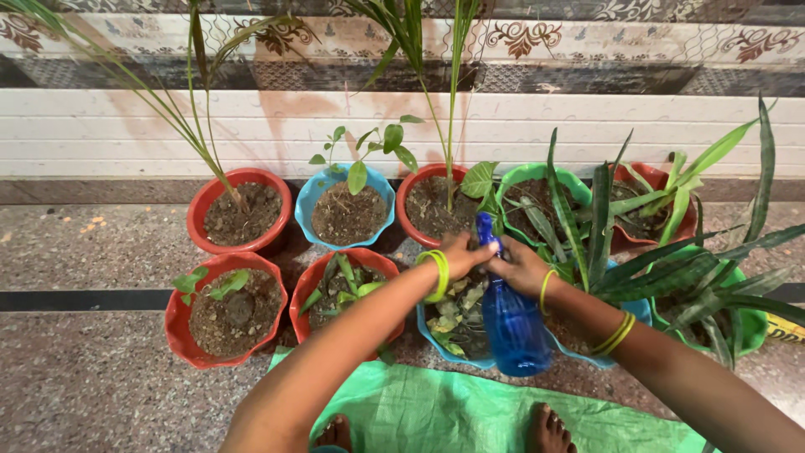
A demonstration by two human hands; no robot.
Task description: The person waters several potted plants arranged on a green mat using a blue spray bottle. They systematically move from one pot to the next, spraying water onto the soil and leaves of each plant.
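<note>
Red pots (225, 315) of soil at left, beside a blue pot (348, 205). At centre, left hand (463, 253) pinched on the blue spray bottle (510, 323) top, above a leaf-filled pot. Right hand (521, 267) clasped round its neck, near snake plants (671, 268).

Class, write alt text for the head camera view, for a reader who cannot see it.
Two hands, left and right, grip the top of a blue spray bottle above a blue pot. Red, blue and green potted plants stand in rows by a tiled wall, with a green sheet below.
</note>
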